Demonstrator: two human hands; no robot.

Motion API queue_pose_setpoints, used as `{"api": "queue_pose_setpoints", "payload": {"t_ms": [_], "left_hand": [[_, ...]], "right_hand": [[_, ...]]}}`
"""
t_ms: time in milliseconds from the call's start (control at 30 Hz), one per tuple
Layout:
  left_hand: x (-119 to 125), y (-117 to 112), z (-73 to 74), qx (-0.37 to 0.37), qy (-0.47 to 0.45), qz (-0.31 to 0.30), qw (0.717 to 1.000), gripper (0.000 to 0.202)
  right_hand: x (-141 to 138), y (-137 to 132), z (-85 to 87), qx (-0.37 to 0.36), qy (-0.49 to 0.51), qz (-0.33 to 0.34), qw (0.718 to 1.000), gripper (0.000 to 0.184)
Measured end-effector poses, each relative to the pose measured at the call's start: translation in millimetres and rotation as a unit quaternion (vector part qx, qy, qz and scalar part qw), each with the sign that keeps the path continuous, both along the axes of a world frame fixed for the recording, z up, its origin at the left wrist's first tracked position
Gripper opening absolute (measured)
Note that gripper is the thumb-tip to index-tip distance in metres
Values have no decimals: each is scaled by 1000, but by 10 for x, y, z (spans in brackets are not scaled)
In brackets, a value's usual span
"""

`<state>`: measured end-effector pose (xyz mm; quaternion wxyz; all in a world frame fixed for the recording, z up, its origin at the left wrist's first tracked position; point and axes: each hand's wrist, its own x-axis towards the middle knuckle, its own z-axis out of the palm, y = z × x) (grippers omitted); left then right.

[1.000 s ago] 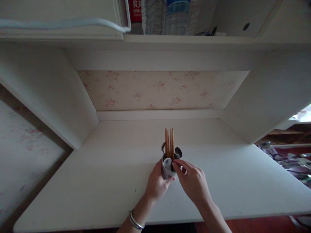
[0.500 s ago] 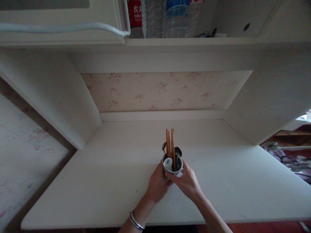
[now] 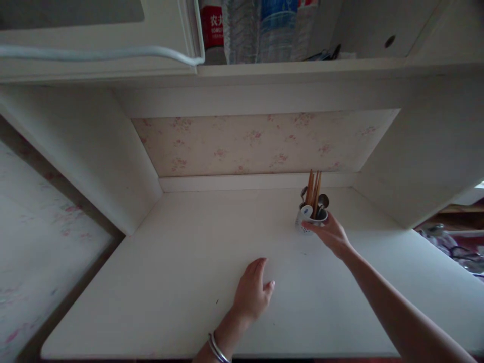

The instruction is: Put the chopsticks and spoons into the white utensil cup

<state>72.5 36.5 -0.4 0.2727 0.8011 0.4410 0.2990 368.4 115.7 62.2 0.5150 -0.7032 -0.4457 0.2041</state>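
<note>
White desk [image 3: 170,282] set in an alcove; floral back panel [image 3: 245,143]; bottles [image 3: 260,30] on the shelf above. Right hand [image 3: 333,234]: fingers curled around the cup [image 3: 304,229] of chopsticks [image 3: 313,186] and spoons [image 3: 323,200]. Left hand [image 3: 251,295]: flat on the desk, fingers loosely extended, holding nothing, the cup well beyond its fingertips.

White cup [image 3: 307,222] upright, far right of desk, chopsticks [image 3: 313,187], perhaps spoons inside

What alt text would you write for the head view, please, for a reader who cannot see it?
The right hand grips a white cup of chopsticks and spoons near the back right of a white desk. The left hand lies open on the desk, nearer the person, bangles on its wrist. Bottles stand on a shelf above.
</note>
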Motion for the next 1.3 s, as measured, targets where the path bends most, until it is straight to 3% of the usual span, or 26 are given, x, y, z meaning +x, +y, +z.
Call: {"api": "queue_pose_setpoints", "payload": {"t_ms": [333,733,933,1133,1300], "left_hand": [[6,4,139,-4,22,-34,999,41],[7,-9,217,-7,21,-38,999,34],[6,-10,199,-13,11,-40,999,33],[3,-24,221,-20,9,-34,999,33],[2,-17,235,-22,14,-32,999,32]], "right_hand": [[223,-24,-396,12,104,19,994,69],[110,-183,-483,28,147,85,985,90],[10,-280,-557,35,101,-12,994,101],[2,-139,-492,63,102,15,993,88],[31,-48,-622,39,76,1,996,77]]}}
